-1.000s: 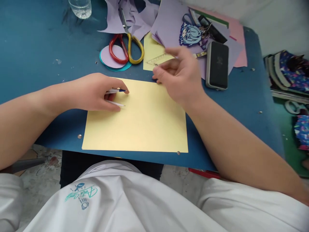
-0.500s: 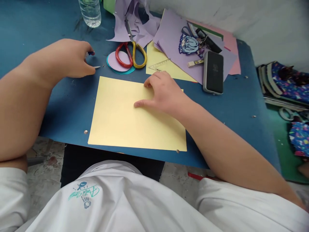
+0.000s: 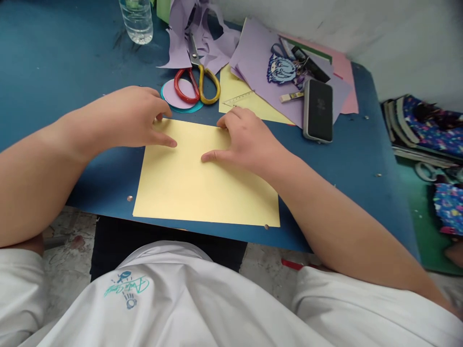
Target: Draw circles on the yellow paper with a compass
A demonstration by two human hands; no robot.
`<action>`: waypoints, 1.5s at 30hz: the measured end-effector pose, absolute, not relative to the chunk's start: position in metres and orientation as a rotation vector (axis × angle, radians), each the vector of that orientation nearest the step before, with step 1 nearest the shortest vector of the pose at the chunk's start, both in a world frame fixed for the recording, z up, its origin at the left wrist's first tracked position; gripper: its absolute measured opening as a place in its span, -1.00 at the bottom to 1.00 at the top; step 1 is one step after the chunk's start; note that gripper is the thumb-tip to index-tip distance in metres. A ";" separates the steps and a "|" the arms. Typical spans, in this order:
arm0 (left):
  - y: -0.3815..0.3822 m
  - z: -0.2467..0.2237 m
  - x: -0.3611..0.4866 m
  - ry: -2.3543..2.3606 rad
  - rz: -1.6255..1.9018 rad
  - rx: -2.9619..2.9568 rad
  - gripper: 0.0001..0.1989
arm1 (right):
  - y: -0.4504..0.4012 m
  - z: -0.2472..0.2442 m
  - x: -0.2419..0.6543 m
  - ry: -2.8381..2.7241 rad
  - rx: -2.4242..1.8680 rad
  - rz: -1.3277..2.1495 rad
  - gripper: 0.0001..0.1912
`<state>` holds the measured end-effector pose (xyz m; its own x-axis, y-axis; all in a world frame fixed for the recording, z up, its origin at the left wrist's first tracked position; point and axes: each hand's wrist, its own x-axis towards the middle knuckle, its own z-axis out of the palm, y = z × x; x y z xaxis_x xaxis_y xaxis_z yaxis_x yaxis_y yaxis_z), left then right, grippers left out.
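A sheet of pale yellow paper (image 3: 202, 188) lies flat near the front edge of the blue table. Over its upper left corner is my left hand (image 3: 133, 118), open, thumb stretched out above the sheet and fingers curled at the far edge. My right hand (image 3: 246, 137) rests on the upper right part of the sheet, open, thumb apart from the bent fingers. Just beyond the paper lie scissors (image 3: 197, 84) with one red and one yellow handle, partly over a lilac paper circle (image 3: 172, 92) and a turquoise one (image 3: 193, 109).
A clear bottle (image 3: 137, 21) stands at the back left. Crumpled purple paper scraps (image 3: 220, 46) lie behind the scissors. To the right are purple sheets (image 3: 249, 53), a clear ruler (image 3: 238, 98), a keychain (image 3: 282, 70) and a dark phone-like device (image 3: 319, 111).
My left hand has come right and toward me, from the bare table onto the paper's upper left corner. A small white-tipped thing at its fingers no longer shows. My right hand stays put.
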<state>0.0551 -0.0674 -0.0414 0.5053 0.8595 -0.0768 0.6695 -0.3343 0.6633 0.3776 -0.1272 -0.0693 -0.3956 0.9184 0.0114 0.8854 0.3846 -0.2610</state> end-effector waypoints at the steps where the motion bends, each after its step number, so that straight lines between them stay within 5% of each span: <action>1: -0.069 -0.044 0.057 1.239 0.406 2.060 -0.43 | -0.127 -0.069 0.377 -2.486 -1.623 0.318 -0.22; 10: -0.081 -0.059 0.069 1.177 0.554 1.983 -0.35 | -0.123 -0.068 0.378 -2.482 -1.640 0.294 -0.07; 19: -0.074 -0.060 0.084 1.073 0.567 2.054 -0.43 | -0.121 -0.071 0.378 -2.470 -1.601 0.401 -0.29; 25: -0.062 -0.051 0.072 1.060 0.384 2.176 -0.64 | -0.127 -0.065 0.377 -2.471 -1.595 0.363 -0.39; 33: -0.062 -0.037 0.070 1.343 0.707 1.905 -0.07 | -0.137 -0.046 0.373 -2.412 -1.751 0.341 -0.40; 39: -0.082 -0.059 0.090 0.907 0.709 1.488 -0.52 | -0.142 -0.022 0.397 -2.151 -1.715 0.143 -0.30; 45: -0.084 -0.050 0.097 0.885 1.123 1.528 -0.33 | -0.141 -0.025 0.455 -1.779 -1.555 -0.081 -0.13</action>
<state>0.0969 -0.0842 -0.0500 0.3007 0.9279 0.2204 -0.0021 -0.2304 0.9731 0.4549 -0.1406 -0.0253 0.0282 0.8235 0.5666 0.8716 0.2573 -0.4172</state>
